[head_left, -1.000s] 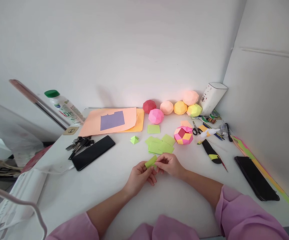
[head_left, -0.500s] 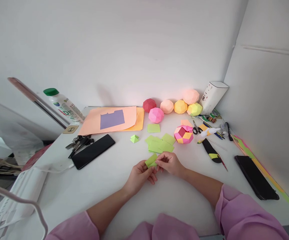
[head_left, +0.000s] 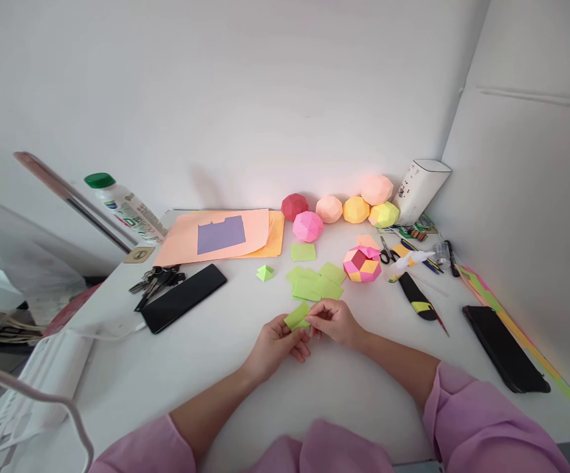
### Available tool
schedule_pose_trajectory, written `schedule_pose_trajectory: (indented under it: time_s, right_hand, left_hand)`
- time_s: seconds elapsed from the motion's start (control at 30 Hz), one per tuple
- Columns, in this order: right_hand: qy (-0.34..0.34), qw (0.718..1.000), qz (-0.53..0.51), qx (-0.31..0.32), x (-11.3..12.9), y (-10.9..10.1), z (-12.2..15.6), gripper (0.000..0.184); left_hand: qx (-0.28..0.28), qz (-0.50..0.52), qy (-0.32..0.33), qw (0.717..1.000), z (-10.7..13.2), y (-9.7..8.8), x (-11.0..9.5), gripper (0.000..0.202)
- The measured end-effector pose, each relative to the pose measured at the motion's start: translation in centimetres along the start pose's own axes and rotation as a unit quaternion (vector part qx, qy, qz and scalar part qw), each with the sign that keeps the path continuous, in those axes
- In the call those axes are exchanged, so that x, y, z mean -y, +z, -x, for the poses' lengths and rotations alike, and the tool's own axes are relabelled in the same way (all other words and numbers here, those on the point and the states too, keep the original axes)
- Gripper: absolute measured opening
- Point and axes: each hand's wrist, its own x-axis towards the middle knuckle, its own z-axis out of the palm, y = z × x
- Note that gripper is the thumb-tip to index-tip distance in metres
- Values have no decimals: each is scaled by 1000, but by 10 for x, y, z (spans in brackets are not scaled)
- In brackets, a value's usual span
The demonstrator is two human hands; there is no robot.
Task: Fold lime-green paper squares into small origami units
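Observation:
A small folded green paper [head_left: 297,316] is pinched between both hands just above the white table [head_left: 206,355]. My left hand [head_left: 275,345] grips its lower end with curled fingers. My right hand [head_left: 334,322] holds its right end between thumb and fingertips. Just beyond them lies a loose heap of green paper squares [head_left: 315,284], with one more green square [head_left: 303,252] and a small folded green unit [head_left: 265,273] farther back.
A pink-and-orange paper ball [head_left: 361,265] sits right of the squares. Several paper balls [head_left: 344,210] line the wall. Orange sheets [head_left: 220,236], keys [head_left: 156,280], a black phone [head_left: 184,298] and a bottle [head_left: 124,210] lie left. Scissors [head_left: 386,251], a cutter [head_left: 417,297] and another phone [head_left: 505,358] lie right.
The hands have shifted very slightly away from me with the green paper still held in both; the rest stays put.

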Motion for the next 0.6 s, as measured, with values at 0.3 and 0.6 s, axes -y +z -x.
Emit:
schedule_pose_trajectory:
  time_s: [0.3,0.6]
  right_hand:
    - [17,1000,16,5,2,-1,2,22]
    - [30,999,41,-1,3,-3,-1,24]
  left_hand:
    - [2,6,7,1000,0,0,2,32]
    - [-2,5,4,1000,0,-1,2,32]
